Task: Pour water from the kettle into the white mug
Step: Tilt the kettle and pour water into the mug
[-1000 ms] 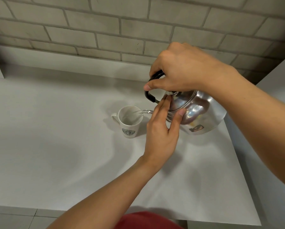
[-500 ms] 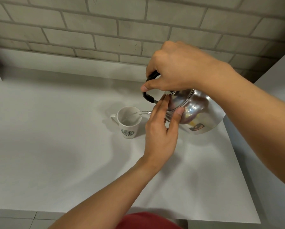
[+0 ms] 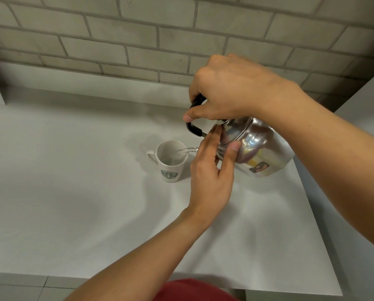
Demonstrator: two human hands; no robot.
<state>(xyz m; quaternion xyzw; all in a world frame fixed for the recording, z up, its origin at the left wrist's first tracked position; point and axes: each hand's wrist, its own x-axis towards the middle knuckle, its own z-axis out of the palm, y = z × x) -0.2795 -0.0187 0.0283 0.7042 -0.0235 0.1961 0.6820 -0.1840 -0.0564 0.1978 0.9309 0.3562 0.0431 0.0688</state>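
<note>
A plain home kitchen, it seems: a pale countertop (image 3: pixel 73 213) runs to a grey brick wall (image 3: pixel 138 40), with a kettle (image 3: pixel 259 148) and mug (image 3: pixel 170 161).

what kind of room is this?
Probably a home kitchen or pantry corner: a plain white counter against a grey brick wall, with a steel kettle and a mug on hand.
</note>
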